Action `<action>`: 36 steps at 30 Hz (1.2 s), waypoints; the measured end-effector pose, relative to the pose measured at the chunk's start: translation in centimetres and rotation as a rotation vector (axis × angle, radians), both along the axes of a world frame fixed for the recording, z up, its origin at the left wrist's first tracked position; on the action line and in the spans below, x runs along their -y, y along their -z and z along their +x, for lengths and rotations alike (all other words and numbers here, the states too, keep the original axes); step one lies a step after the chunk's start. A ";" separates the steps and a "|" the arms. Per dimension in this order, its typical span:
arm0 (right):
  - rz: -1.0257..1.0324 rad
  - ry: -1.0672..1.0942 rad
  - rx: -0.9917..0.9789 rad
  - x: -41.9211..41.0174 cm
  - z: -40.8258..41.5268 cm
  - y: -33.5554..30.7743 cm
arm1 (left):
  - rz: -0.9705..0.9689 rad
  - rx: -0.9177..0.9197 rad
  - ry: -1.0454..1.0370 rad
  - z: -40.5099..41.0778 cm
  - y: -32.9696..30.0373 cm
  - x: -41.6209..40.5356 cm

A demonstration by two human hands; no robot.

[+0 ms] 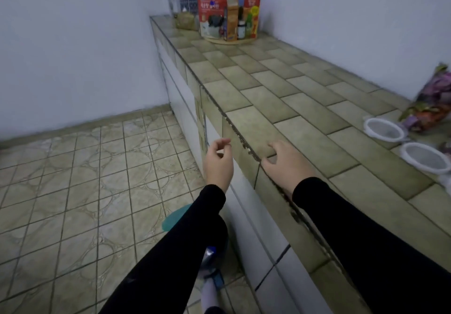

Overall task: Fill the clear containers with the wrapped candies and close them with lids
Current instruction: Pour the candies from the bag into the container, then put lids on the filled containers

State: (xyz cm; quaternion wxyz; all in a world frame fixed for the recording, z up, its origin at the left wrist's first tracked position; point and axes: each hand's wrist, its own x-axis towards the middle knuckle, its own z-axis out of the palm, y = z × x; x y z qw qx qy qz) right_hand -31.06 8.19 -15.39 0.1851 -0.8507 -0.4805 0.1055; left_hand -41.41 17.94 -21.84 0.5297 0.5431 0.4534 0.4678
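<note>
Tiled countertop point(275, 89), beige-green, is running from the lower right up toward the far wall, with its front edge crossing the view diagonally. Left hand point(218, 165) is hovering off the counter's front edge, over the floor point(73, 179), fingers loosely curled, thumb and forefinger nearly meeting, holding nothing. Right hand point(288, 162) is hanging just above the counter at its edge, fingers curled downward and relaxed, gripping nothing; whether the fingertips are touching the tile cannot be told. Both forearms are showing black sleeves point(366, 228). Two clear containers point(383, 130) are sitting upright at the right edge of the view, mouths facing up, one just behind the other along the counter's length, well apart from both hands. Bag of wrapped candies point(432, 104) is lying just beyond them against the wall, long axis slanting up toward the wall, partly cut off by the frame. Food packages point(214, 9) are standing on a round tray point(229, 41) at the counter's far end.
</note>
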 end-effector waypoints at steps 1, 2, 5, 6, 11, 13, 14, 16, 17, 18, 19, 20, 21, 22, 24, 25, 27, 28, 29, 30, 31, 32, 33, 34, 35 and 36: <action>0.030 0.018 -0.009 0.6 0.4 -1.1 | 0.042 0.006 0.054 0.8 -1.9 0.4; 0.046 0.030 -0.013 1.0 0.6 -2.0 | 0.074 0.009 0.102 1.4 -3.2 0.7; 0.110 0.073 -0.011 2.8 2.3 -5.2 | 0.164 0.015 0.209 3.9 -6.7 2.0; 0.137 0.093 -0.004 3.6 3.2 -6.4 | 0.194 0.018 0.237 5.1 -8.1 2.7; 0.343 0.264 0.046 10.1 7.5 -12.1 | 0.303 0.088 0.464 11.6 -14.5 7.5; 0.385 0.339 0.091 13.8 9.0 -13.8 | 0.354 0.117 0.562 14.4 -16.7 10.5; 0.409 0.376 0.112 15.3 9.5 -14.3 | 0.375 0.125 0.609 15.5 -17.3 11.8; 0.456 0.454 0.164 19.0 10.5 -15.7 | 0.388 0.151 0.728 18.0 -18.7 15.4; 0.477 0.474 0.184 20.1 10.8 -16.2 | 0.392 0.178 0.769 18.8 -19.1 16.6; 0.494 0.508 0.207 21.5 11.1 -16.8 | 0.399 0.202 0.823 19.7 -19.4 18.1; 0.509 0.558 0.231 23.7 11.4 -17.4 | 0.407 0.220 0.897 20.8 -19.9 20.2; 0.521 0.597 0.245 25.4 11.7 -17.8 | 0.411 0.226 0.959 21.6 -20.0 21.9; 0.533 0.635 0.265 27.2 11.9 -18.1 | 0.423 0.225 1.037 22.4 -19.9 23.8; 0.537 0.683 0.282 29.7 12.1 -18.3 | 0.432 0.223 1.136 23.2 -19.8 26.2; 0.545 0.754 0.286 33.0 12.2 -18.3 | 0.447 0.205 1.276 23.7 -19.3 29.4; 0.559 0.802 0.292 34.8 12.0 -18.2 | 0.444 0.211 1.345 24.0 -18.8 31.1; 0.583 0.891 0.299 38.0 11.5 -17.6 | 0.412 0.224 1.422 24.0 -17.4 34.0; 0.595 0.936 0.297 39.4 11.4 -17.1 | 0.403 0.222 1.437 23.9 -16.7 35.2; 0.608 0.986 0.301 40.8 11.4 -16.6 | 0.398 0.215 1.451 24.0 -15.7 36.4; 0.613 1.034 0.296 42.1 11.5 -15.8 | 0.389 0.204 1.470 24.0 -14.7 37.4; 0.595 1.080 0.290 43.6 11.5 -14.8 | 0.367 0.197 1.484 24.0 -13.8 38.6; 0.568 1.102 0.276 44.3 11.8 -13.9 | 0.335 0.193 1.464 24.0 -13.1 39.0; 0.543 1.121 0.259 44.8 12.0 -12.9 | 0.307 0.188 1.437 24.1 -12.5 39.3; 0.531 1.151 0.238 45.7 12.1 -11.7 | 0.295 0.180 1.427 24.2 -12.0 39.8; 0.514 1.185 0.207 46.3 12.3 -10.5 | 0.288 0.175 1.423 24.3 -11.6 40.2; 0.476 1.221 0.159 46.7 12.3 -9.4 | 0.273 0.170 1.423 24.4 -11.2 40.4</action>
